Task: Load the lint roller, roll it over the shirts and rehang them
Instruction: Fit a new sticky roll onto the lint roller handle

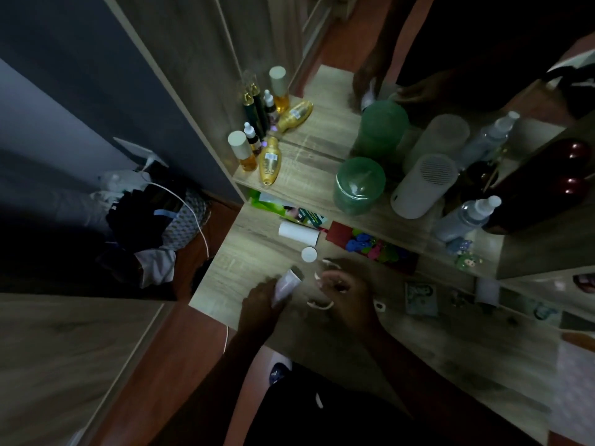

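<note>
In the dim lower middle of the frame, the left hand (260, 302) is gripping a white roll (286, 286), its fingers wrapping around the lower part while the upper end is tilting toward the right hand. The right hand (346, 291) is hovering just beside it with its fingers curling over a pale curved piece (320, 305); whether it is actually holding that piece I cannot tell in this light. Both hands are working above the wooden desk (231, 272). Above them in the frame, a second white roll (297, 232) is lying on its side, with a round white cap (309, 254) sitting between it and the hands.
</note>
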Demonstrator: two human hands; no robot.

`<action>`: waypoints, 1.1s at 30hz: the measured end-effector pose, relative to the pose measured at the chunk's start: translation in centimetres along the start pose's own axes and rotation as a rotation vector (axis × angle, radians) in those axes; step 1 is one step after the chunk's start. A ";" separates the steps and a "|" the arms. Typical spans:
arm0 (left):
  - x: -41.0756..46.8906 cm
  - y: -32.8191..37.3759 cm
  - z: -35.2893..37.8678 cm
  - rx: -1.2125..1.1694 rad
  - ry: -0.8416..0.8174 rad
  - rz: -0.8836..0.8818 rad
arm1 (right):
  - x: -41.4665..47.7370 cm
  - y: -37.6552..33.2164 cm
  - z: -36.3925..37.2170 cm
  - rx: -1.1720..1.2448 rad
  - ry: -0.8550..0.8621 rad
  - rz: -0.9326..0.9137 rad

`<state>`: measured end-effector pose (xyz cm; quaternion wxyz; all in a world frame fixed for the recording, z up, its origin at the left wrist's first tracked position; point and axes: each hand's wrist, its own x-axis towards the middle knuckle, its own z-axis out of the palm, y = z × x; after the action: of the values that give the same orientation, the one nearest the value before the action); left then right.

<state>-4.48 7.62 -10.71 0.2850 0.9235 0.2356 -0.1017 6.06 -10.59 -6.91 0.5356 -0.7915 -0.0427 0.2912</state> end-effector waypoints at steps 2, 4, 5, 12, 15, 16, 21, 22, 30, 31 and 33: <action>-0.5 1.0 -0.9 -0.102 -0.030 -0.003 | -0.3 -1.0 -0.1 0.038 0.012 -0.020; -1.2 1.9 -1.9 -0.153 0.010 0.027 | -0.8 -2.4 -0.3 0.075 0.014 -0.066; -1.8 2.3 -2.8 -0.205 0.050 0.041 | -1.0 -3.2 -0.3 0.108 0.015 -0.090; -5.5 4.3 -10.2 -0.562 0.168 0.100 | -2.2 -10.0 -0.3 0.265 -0.084 -0.249; -7.0 5.6 -12.8 -0.590 0.197 0.138 | -3.0 -12.8 0.1 0.278 -0.137 -0.357; -7.4 6.0 -13.5 -0.589 0.205 0.150 | -3.3 -13.6 0.3 0.272 -0.147 -0.401; -9.6 6.9 -16.0 -0.584 0.287 0.210 | -4.6 -15.8 1.5 0.228 -0.148 -0.556; -9.9 6.8 -16.3 -0.585 0.300 0.218 | -4.9 -16.1 1.8 0.223 -0.146 -0.577; -12.1 6.8 -18.4 -0.578 0.326 0.243 | -6.4 -16.9 3.0 0.107 -0.157 -0.717; -12.3 6.8 -18.4 -0.575 0.323 0.237 | -6.5 -16.9 3.0 0.099 -0.164 -0.701; -12.5 6.6 -18.2 -0.577 0.318 0.201 | -6.6 -16.6 3.1 0.066 -0.172 -0.668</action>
<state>-11.07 8.58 11.33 0.5027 0.8277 0.2042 0.1430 3.06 -3.50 9.54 0.6211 -0.6886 -0.3350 0.1669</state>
